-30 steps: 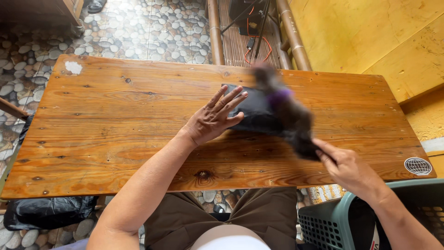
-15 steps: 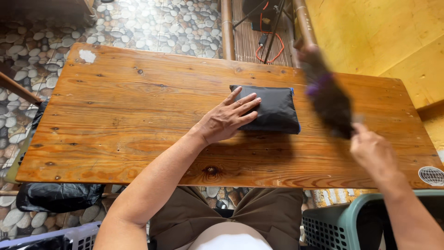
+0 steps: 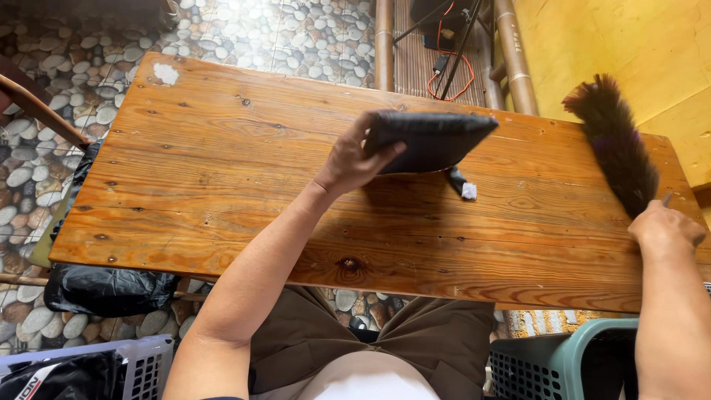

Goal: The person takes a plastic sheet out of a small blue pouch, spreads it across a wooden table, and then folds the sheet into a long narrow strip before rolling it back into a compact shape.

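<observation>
— The dark flat pouch [image 3: 433,139] is coming up off the middle of the wooden table [image 3: 222,185]; the left hand [image 3: 354,157] is gripping its left edge, thumb on top, tilting it clear of the boards

— And the right hand [image 3: 666,228]?

— It's closing around the handle of the dark feather duster [image 3: 616,144], which is pointing toward the far right corner. I'd judge the lifting step is under way; sweeping beneath would need the pouch held higher

— What's dangling under it?

— A small strap with a white tag [image 3: 464,185], hard to make out. The duster's handle is hiding inside the fist, and the green basket [image 3: 563,359] near right is getting cut off
</observation>
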